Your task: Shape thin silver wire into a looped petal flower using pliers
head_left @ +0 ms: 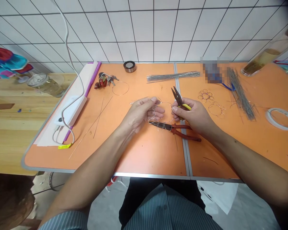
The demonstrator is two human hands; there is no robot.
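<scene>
My left hand [150, 108] pinches a thin piece of bent wire [166, 103] between thumb and fingers; its loops run across toward my other hand. In my right hand [189, 110] is a pair of needle-nose pliers [177, 95] with yellow handles, the jaws pointing up and away from me. The thumb and index finger of that hand are close to the wire's right end; whether they touch it I cannot tell. Below both hands, red-handled pliers [166, 126] lie on the orange table [144, 159], with thin wire loops around their jaws.
Straight wires lie in a bundle [173, 76] at the back and another bundle [241, 94] at right. Wire flowers [205, 95], a white tape roll [282, 118], keys [108, 80], a dark tape roll [129, 66] and a power strip [72, 110] surround the hands. A person's head shows lower left.
</scene>
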